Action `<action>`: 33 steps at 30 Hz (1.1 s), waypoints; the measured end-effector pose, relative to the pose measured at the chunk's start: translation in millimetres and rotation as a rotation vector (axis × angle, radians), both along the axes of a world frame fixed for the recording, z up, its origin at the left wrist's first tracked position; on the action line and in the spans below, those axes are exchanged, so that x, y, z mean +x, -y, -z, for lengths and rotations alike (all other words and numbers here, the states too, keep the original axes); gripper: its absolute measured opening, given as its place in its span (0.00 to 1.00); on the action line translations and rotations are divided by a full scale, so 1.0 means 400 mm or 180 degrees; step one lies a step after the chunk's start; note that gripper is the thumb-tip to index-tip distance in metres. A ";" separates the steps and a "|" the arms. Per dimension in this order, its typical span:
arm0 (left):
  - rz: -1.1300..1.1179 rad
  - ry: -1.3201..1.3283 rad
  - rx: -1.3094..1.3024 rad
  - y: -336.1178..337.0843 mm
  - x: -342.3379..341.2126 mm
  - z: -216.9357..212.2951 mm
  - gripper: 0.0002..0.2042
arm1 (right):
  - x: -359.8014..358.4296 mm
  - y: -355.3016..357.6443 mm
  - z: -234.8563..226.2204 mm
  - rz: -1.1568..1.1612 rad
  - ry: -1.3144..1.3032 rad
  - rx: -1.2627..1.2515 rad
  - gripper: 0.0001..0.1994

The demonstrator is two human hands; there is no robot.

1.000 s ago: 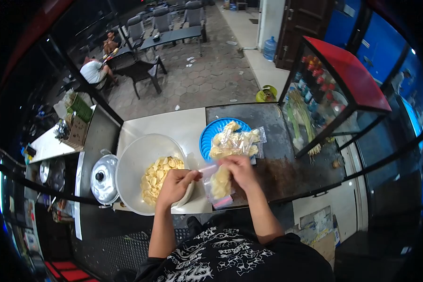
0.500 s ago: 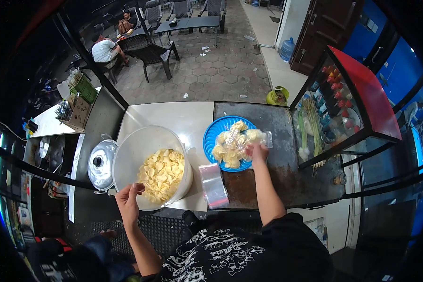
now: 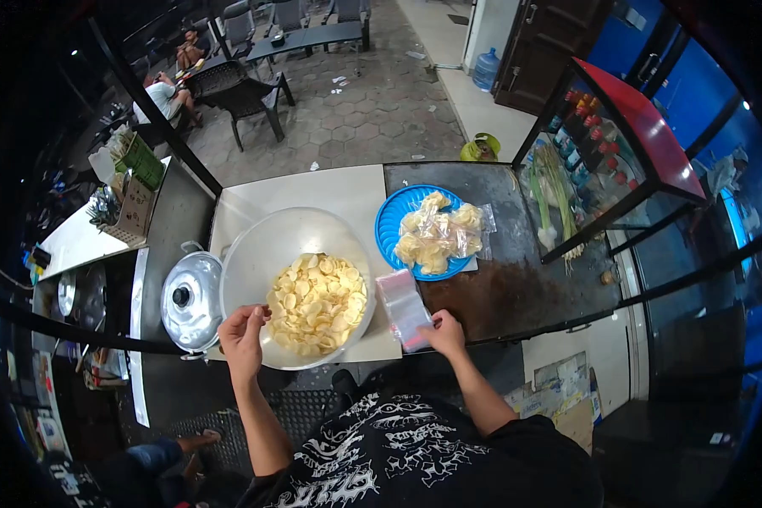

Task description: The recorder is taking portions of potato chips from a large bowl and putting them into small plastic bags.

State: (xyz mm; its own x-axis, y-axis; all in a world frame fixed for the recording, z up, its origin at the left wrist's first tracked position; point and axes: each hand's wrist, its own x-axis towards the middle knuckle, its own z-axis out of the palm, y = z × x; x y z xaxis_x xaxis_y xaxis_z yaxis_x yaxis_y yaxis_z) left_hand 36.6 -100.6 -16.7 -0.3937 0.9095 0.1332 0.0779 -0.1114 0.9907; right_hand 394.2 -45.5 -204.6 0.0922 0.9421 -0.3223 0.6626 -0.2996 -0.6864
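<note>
A large translucent plastic tub (image 3: 239, 254) holds many pale yellow round crackers (image 3: 317, 305). Over its near left rim is my left hand (image 3: 244, 339), thumb and fingers pressed together; whatever may be between them is too small to make out. A stack of clear plastic bags (image 3: 402, 305) with a pink edge lies right of the tub. At the near right corner of that stack, my right hand (image 3: 444, 334) pinches the bags. Behind it, a blue ribbed plate (image 3: 387, 233) carries several filled clear bags of crackers (image 3: 438, 233).
Left of the tub stands a lidded metal pot (image 3: 190, 300). A glass display case (image 3: 643, 144) with red top, bottles and leeks stands on the right. Beyond the counter are chairs, a table (image 3: 305, 40), seated people and a green gas cylinder (image 3: 481, 148). Another person is at lower left.
My right hand has let go of a filled bag on the blue plate and come back to the bag stack. My left hand stays by the tub's rim. The whole view has shifted slightly.
</note>
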 end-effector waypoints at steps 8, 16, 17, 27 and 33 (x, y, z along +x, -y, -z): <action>0.0092 -0.1025 0.0262 0.054 -0.133 0.033 0.04 | -0.123 0.204 0.089 0.0546 0.0424 0.1393 0.18; 0.0691 -0.0902 0.0404 0.038 -0.162 0.039 0.03 | -0.131 0.228 0.090 -0.0641 0.1808 0.1893 0.15; 0.0702 -0.0911 0.0430 0.038 -0.162 0.041 0.03 | -0.122 0.225 0.100 -0.0777 0.1831 0.1944 0.13; 0.0481 -0.0851 0.0401 0.058 -0.151 0.048 0.05 | -0.094 0.173 0.052 -0.1123 0.1178 0.1452 0.05; 0.0182 -0.0816 0.0303 0.046 -0.096 0.040 0.05 | -0.034 0.108 0.025 -0.1095 -0.0167 0.0601 0.07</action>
